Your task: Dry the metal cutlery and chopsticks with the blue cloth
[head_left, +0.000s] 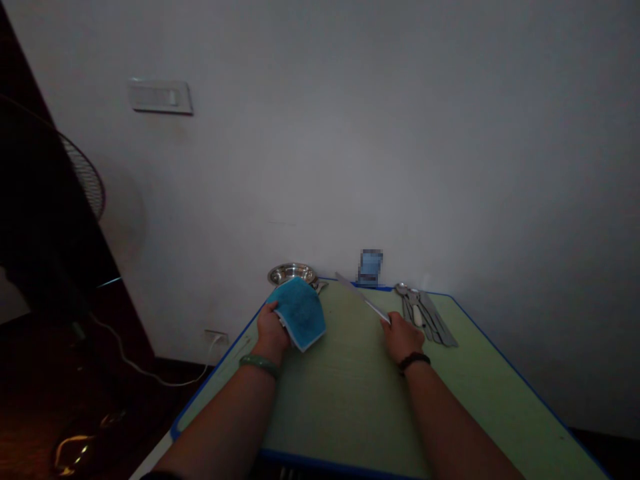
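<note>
My left hand (273,331) grips a blue cloth (301,312) with a pale edge, thumb on top, and holds it over the left side of the table. My right hand (403,337) is closed round the handle of a table knife (361,297). The knife's blade slants up and left, apart from the cloth. Just right of this hand lies a row of cutlery (429,317), with spoons and flat metal pieces side by side. A shiny metal bowl (292,272) stands behind the cloth. Beside it, a metal utensil (320,287) shows partly; the cloth hides the rest.
The pale green table (345,413) has a blue rim and meets a grey wall. At its back edge a pixelated phone-like object (370,268) leans on the wall. To the left are a fan (87,177), a white cord (150,377) and a wall socket (216,337).
</note>
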